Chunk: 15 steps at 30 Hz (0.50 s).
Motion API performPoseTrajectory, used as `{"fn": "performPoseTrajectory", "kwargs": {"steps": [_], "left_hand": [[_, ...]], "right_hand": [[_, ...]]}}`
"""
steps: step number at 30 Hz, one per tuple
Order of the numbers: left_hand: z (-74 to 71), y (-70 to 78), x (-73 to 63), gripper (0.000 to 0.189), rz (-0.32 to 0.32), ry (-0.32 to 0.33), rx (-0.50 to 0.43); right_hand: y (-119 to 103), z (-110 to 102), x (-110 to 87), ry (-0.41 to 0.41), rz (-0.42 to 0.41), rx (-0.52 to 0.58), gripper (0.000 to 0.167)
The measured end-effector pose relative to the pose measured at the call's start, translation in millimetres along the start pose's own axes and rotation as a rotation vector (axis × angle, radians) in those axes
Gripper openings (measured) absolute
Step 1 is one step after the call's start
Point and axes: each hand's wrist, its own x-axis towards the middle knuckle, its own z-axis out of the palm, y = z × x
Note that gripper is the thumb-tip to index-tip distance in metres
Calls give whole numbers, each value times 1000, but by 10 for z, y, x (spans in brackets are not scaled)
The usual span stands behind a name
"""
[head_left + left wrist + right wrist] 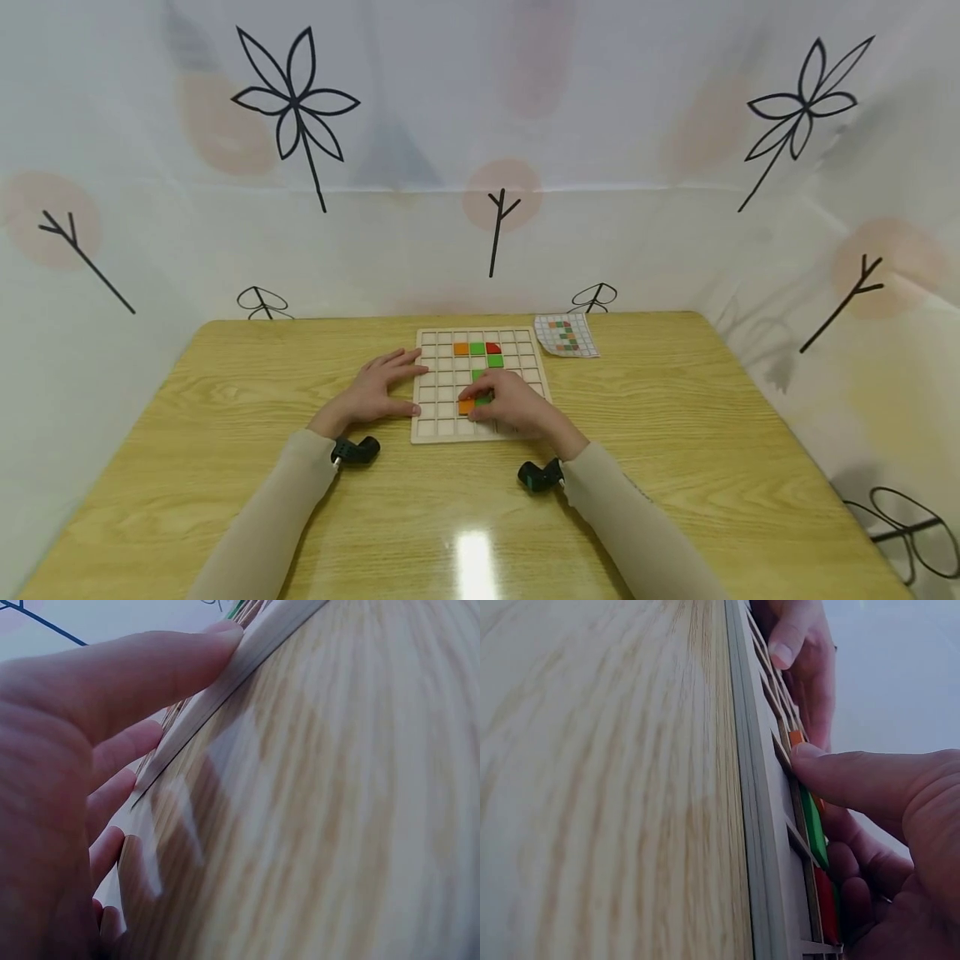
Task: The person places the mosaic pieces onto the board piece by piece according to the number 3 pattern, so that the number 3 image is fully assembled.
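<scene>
A wooden grid board [444, 427] lies flat on the table, with orange, green and red tiles in some of its squares. My left hand [372, 390] rests at the board's left side, fingers spread, their tips on its edge. In the left wrist view the thumb [172, 664] touches the board's side. Over the lower middle of the board, my right hand [512, 400] pinches an orange tile [466, 407] between thumb and fingers. Beside that tile, a green tile [814, 829] and a red tile [826, 904] sit in the grid. The right hand covers several squares.
A paper sheet [567, 336] printed with a coloured grid pattern lies at the board's upper right. The wooden table [420, 517] extends around the board. Behind it hangs a white cloth [420, 242] with drawn plants.
</scene>
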Motion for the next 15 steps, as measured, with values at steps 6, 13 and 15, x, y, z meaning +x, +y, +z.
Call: {"fn": "performPoseTrajectory", "kwargs": {"steps": [6, 13, 15], "left_hand": [[0, 5, -13, 74, 1, 7, -8], [6, -2, -6, 73, -1, 8, -6], [4, 0, -8, 73, 4, 11, -6]], "right_hand": [[-7, 4, 13, 5, 2, -23, 24], [-25, 0, 11, -1, -9, -38, 23], [-25, 3, 15, -3, -16, -42, 22]]}}
